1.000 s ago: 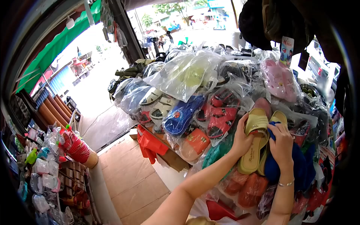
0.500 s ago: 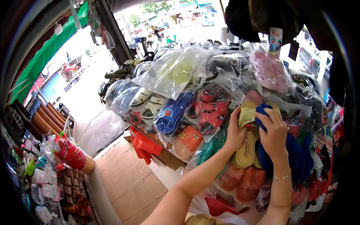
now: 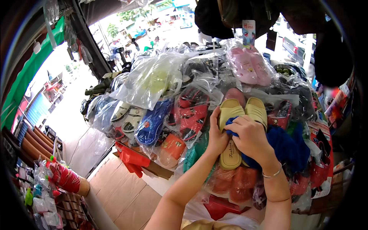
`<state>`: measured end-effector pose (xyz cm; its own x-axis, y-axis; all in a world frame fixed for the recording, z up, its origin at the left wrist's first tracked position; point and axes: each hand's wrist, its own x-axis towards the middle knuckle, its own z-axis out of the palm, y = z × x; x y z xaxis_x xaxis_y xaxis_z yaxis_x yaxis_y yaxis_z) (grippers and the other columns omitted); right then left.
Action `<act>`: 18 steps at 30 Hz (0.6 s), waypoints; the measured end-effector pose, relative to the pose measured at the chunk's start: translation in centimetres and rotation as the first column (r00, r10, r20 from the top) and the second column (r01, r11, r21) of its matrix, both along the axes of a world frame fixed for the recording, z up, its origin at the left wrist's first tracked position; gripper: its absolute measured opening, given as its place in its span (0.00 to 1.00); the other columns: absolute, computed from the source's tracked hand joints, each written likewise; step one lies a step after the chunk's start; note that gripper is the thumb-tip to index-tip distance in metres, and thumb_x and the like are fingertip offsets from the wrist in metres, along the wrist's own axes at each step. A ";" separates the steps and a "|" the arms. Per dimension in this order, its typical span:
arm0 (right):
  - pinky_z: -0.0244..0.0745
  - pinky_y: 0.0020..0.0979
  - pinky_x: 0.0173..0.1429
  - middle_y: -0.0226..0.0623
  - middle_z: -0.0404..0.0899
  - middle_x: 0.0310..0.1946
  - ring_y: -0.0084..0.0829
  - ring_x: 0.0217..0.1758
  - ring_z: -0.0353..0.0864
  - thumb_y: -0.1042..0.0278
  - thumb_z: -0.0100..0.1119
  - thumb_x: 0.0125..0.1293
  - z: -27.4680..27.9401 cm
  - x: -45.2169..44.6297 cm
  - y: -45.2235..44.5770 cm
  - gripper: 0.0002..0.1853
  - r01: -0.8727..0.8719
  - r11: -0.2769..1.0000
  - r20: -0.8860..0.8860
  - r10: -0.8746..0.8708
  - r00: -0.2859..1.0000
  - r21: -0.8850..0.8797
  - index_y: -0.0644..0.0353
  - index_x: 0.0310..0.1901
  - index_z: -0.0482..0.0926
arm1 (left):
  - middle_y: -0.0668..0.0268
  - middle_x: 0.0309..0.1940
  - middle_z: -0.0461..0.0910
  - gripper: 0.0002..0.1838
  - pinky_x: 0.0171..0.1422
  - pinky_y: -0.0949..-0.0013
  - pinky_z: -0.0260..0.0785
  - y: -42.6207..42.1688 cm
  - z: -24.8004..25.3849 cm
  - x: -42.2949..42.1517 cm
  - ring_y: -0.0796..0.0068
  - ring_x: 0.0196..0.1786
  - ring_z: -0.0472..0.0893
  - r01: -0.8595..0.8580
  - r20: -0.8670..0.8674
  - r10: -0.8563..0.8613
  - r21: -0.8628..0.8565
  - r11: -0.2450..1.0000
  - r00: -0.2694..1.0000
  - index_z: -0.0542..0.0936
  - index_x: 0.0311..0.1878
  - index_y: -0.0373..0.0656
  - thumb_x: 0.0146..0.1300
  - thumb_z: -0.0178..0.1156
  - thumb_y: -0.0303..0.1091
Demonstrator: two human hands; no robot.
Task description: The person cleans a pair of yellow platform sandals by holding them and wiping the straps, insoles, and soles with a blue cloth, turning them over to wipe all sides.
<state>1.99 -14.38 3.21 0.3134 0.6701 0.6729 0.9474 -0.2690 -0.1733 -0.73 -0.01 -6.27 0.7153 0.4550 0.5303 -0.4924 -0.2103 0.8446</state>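
A pale yellow slipper point(image 3: 230, 156) with dark lettering on its insole is gripped along its left side by my left hand point(image 3: 217, 137). My right hand point(image 3: 251, 135) is closed on a blue cloth point(image 3: 231, 122) and presses it against the slipper's strap. The matching yellow slipper point(image 3: 256, 109) lies just beyond my right hand, partly covered. More blue fabric point(image 3: 285, 145) spreads to the right of my right wrist; whether it is the same piece, I cannot tell. Under my forearms are orange slippers point(image 3: 241, 188) in clear plastic.
Bagged footwear heaps the stand, including blue slippers point(image 3: 154, 124), red sandals point(image 3: 191, 119) and pink clogs point(image 3: 251, 67). Dark bags point(image 3: 214, 19) hang overhead at the right. A red cloth point(image 3: 132, 159) drapes over a cardboard box edge. Wrapped goods point(image 3: 46, 207) stand at lower left.
The view has shifted, so the heap sits further left. My right hand has moved down the strap with the blue cloth, uncovering more of the second slipper. My left hand keeps its hold.
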 end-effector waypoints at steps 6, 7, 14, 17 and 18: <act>0.78 0.39 0.48 0.36 0.81 0.36 0.40 0.46 0.80 0.72 0.65 0.53 -0.5 1.3 0.8 0.12 0.196 0.980 0.078 -0.193 0.978 -0.029 0.53 0.41 0.86 | 0.53 0.70 0.64 0.46 0.75 0.63 0.60 -0.2 0.4 -0.1 0.59 0.73 0.66 0.011 -0.052 -0.012 -0.010 1.000 0.999 0.53 0.77 0.38 0.50 0.49 0.10; 0.78 0.39 0.48 0.36 0.81 0.36 0.40 0.46 0.80 0.72 0.65 0.53 -0.9 1.3 0.3 0.12 0.206 0.978 0.080 -0.204 0.976 -0.023 0.53 0.41 0.86 | 0.53 0.70 0.64 0.46 0.74 0.64 0.61 -0.1 0.2 -0.1 0.59 0.73 0.66 0.000 -0.075 0.000 -0.009 1.000 0.997 0.53 0.77 0.38 0.50 0.48 0.09; 0.77 0.39 0.59 0.41 0.84 0.42 0.44 0.53 0.80 0.77 0.59 0.52 1.6 3.7 -1.9 0.16 0.280 0.925 -0.068 -0.271 0.960 0.257 0.55 0.43 0.87 | 0.51 0.68 0.67 0.42 0.73 0.65 0.62 -0.5 0.9 -0.3 0.61 0.70 0.69 0.005 -0.079 -0.009 -0.055 0.998 0.997 0.55 0.76 0.37 0.54 0.50 0.10; 0.75 0.41 0.61 0.43 0.84 0.42 0.43 0.54 0.79 0.76 0.57 0.53 -1.6 6.8 -1.8 0.16 0.228 0.974 -0.184 -0.225 0.957 -0.007 0.57 0.43 0.86 | 0.52 0.67 0.68 0.42 0.74 0.64 0.61 -0.7 1.1 -0.4 0.61 0.70 0.69 0.003 -0.055 -0.004 -0.019 1.000 0.998 0.55 0.76 0.36 0.54 0.50 0.10; 0.74 0.41 0.61 0.44 0.84 0.43 0.44 0.54 0.79 0.76 0.56 0.53 -0.5 6.4 -2.3 0.16 0.176 0.983 -0.247 -0.182 0.952 -0.047 0.58 0.43 0.86 | 0.52 0.67 0.68 0.42 0.74 0.64 0.61 -0.7 1.1 -0.3 0.61 0.70 0.69 -0.002 -0.050 0.001 -0.020 1.000 0.999 0.55 0.76 0.36 0.54 0.50 0.10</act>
<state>8.34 -16.65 2.68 0.5854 0.6025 0.5425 0.8107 -0.4370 -0.3896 -1.07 -0.69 -5.20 0.7400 0.4664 0.4846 -0.4494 -0.1933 0.8722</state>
